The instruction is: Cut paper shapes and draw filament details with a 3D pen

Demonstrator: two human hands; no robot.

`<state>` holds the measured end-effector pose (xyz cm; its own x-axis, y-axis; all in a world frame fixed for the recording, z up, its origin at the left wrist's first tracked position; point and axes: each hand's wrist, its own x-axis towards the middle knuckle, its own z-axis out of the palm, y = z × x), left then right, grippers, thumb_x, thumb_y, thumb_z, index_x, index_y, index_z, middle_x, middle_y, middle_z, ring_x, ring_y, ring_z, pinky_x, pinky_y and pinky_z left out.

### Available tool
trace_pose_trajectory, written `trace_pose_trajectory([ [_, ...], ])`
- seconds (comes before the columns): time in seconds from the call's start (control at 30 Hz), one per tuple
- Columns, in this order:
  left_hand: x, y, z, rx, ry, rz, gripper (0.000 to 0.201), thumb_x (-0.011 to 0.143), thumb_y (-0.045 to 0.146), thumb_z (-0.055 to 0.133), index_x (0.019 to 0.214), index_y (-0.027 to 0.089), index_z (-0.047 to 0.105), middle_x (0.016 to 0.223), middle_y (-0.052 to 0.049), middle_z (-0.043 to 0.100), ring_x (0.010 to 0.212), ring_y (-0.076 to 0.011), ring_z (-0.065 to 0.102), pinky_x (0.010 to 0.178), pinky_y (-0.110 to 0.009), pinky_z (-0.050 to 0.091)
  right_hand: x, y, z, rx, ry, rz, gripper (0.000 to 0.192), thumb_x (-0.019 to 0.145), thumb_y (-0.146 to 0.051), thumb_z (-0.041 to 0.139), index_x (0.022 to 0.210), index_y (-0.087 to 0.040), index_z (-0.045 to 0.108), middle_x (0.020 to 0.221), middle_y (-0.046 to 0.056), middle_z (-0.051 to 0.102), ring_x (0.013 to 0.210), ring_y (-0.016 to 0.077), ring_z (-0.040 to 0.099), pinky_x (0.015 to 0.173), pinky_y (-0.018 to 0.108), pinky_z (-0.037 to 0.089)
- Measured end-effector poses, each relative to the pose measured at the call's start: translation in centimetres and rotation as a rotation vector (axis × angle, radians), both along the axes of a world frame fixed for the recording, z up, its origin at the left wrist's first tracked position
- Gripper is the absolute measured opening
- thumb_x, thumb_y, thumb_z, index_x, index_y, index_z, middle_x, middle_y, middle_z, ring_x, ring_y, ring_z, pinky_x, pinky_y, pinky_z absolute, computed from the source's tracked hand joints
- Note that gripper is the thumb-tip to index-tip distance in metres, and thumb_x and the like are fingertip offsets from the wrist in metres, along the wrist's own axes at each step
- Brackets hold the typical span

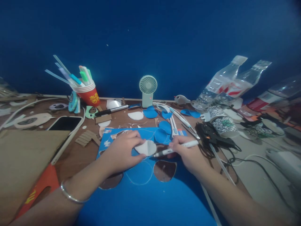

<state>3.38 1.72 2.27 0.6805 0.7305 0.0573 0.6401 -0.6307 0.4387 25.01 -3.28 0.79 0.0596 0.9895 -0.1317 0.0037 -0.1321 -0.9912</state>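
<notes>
A big blue sheet (145, 204) lies in front of me, with rounded holes cut through it and a pale curved outline drawn on it. My left hand (121, 150) holds a white rounded cutout (147, 148) against the sheet between thumb and fingers; a crease crosses the cutout. In my right hand (188, 155) is a white pen (191, 143), its tip pointing left at the cutout's lower right edge. Whether the tip touches the sheet, I cannot tell. Blue cutouts (161, 136) lie just beyond my hands.
Scissors (173, 125) and a black glue gun (215, 136) with cables lie to the right. Plastic bottles (219, 83) stand behind them. A small fan (148, 89) and a red cup (88, 94) of pens stand along the blue wall. Cardboard (30, 163) covers the left side.
</notes>
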Motion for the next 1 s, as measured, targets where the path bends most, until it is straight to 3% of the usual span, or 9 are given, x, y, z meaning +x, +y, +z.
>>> trace_pose_trajectory([
  [0.13,-0.2,0.0,0.0,0.017,-0.002,-0.036,0.032,0.075,0.038,0.057,0.104,0.024,0.062,0.096,-0.003,0.056,0.09,-0.0203,0.052,0.079,-0.034,0.038,0.0,0.2,-0.8,0.098,0.176,-0.173,0.026,0.073,-0.025,0.061,0.05,-0.018,0.049,0.044,-0.004,0.057,0.043,0.0112,0.054,0.043,0.02,0.042],
  [0.3,-0.3,0.0,-0.2,0.026,-0.007,-0.032,0.045,0.075,0.041,0.058,0.119,0.03,0.053,0.111,-0.002,0.057,0.103,-0.0237,0.049,0.087,-0.038,0.036,-0.4,0.2,-0.3,0.064,0.045,-0.127,0.027,0.073,-0.027,0.062,0.051,-0.018,0.05,0.05,-0.001,0.063,0.048,0.0138,0.059,0.048,0.023,0.047],
  [0.5,-0.1,-0.1,0.0,0.004,-0.017,-0.005,0.027,0.072,0.039,0.061,0.094,0.024,0.059,0.102,-0.002,0.059,0.096,-0.0231,0.052,0.08,-0.036,0.039,-0.4,0.2,-0.6,0.068,0.044,-0.179,0.029,0.073,-0.028,0.06,0.05,-0.018,0.047,0.046,-0.002,0.059,0.044,0.0137,0.057,0.043,0.022,0.044],
  [1.0,0.0,-0.2,0.2,0.002,-0.028,-0.008,0.029,0.072,0.04,0.059,0.096,0.024,0.06,0.103,-0.004,0.059,0.097,-0.0235,0.051,0.082,-0.038,0.039,-0.6,0.0,0.3,0.049,-0.027,-0.136,0.028,0.073,-0.026,0.06,0.05,-0.018,0.047,0.049,-0.001,0.063,0.049,0.0149,0.06,0.049,0.024,0.048],
])
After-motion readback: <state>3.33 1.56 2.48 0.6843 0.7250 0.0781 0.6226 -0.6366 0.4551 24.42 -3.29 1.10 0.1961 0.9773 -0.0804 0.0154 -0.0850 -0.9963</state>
